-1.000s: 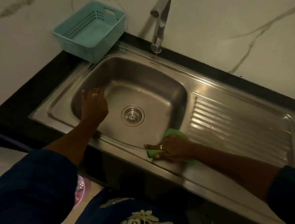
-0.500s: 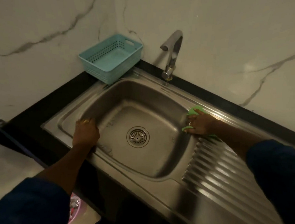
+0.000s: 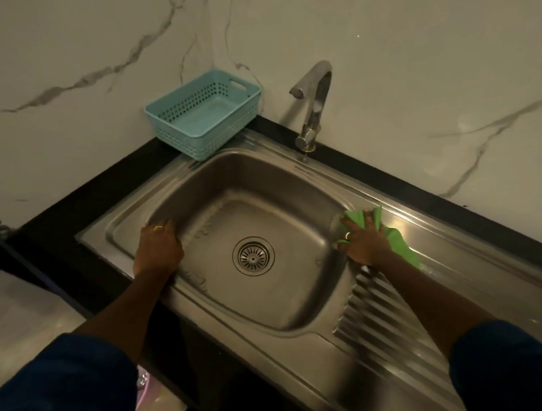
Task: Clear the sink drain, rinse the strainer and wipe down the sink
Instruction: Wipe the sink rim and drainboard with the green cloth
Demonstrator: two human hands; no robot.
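Looking down from head height, a steel sink [image 3: 260,173] is set in a dark desk [image 3: 100,192] against a pale marble-veined wall, in dim light. Two bare forearms in dark blue sleeves reach in from the bottom.

The left hand [image 3: 158,250] sits on the basin's left rim. Its fingers [image 3: 161,228] are bent over the inner edge and gripping it, with the knuckles up and a ring showing; the fingertips are hidden.

The right hand [image 3: 365,240] lies on the basin's right rim, where it meets the ribbed drainboard [image 3: 385,319]. Its fingers [image 3: 350,225] are spread nearly flat, released rather than clenched, pressing a green cloth [image 3: 395,241] onto the steel. The cloth pokes out past the fingertips and trails behind the wrist along the flat strip beside the ribs.

The round strainer [image 3: 253,256] sits in the drain at the middle of the basin floor, between the hands and touched by neither. A curved tap [image 3: 312,104] stands behind the basin, and a turquoise slotted basket [image 3: 204,113] rests on the back left corner.

A second ago the right hand and cloth were on the front rim, nearest the person. Half a second ago they had reached the right rim, and they are now at much the same spot, with more cloth showing behind the hand. The left hand has kept its grip on the left rim. The view has lifted, taking in more wall.
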